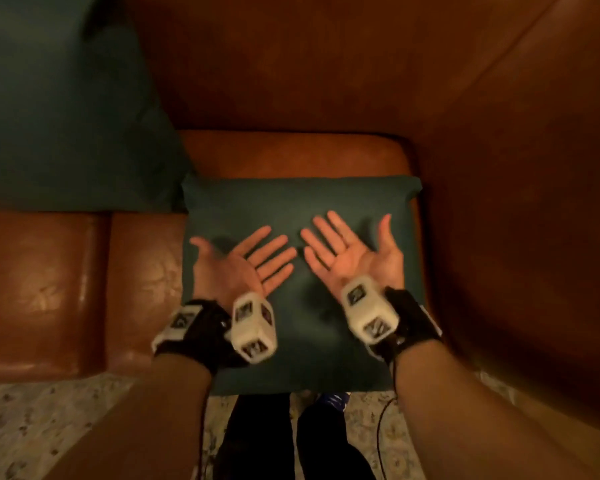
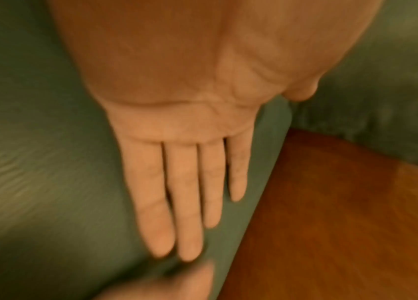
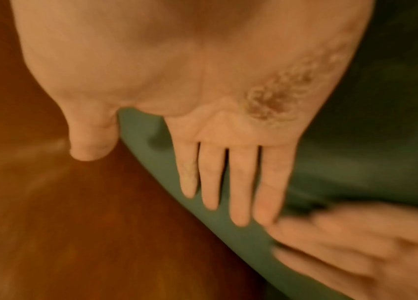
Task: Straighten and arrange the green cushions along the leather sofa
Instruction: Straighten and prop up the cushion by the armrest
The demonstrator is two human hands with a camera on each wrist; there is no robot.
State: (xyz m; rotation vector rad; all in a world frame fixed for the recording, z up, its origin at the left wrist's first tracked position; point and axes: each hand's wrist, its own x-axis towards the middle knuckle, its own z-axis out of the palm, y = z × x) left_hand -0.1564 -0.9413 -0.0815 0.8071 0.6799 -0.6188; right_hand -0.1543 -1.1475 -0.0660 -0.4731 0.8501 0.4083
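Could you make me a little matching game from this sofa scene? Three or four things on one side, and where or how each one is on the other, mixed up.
Things:
1. flat green cushion
2. second green cushion
3. left hand
4. patterned carpet

Places or states:
A. on the floor in front of the sofa
B. palm up, fingers straight, above the flat cushion
C. lying flat on the corner seat
D. propped against the backrest, further left

Pairs: 1-C, 2-D, 3-B, 4-A. The right hand is likewise palm up and holds nothing.
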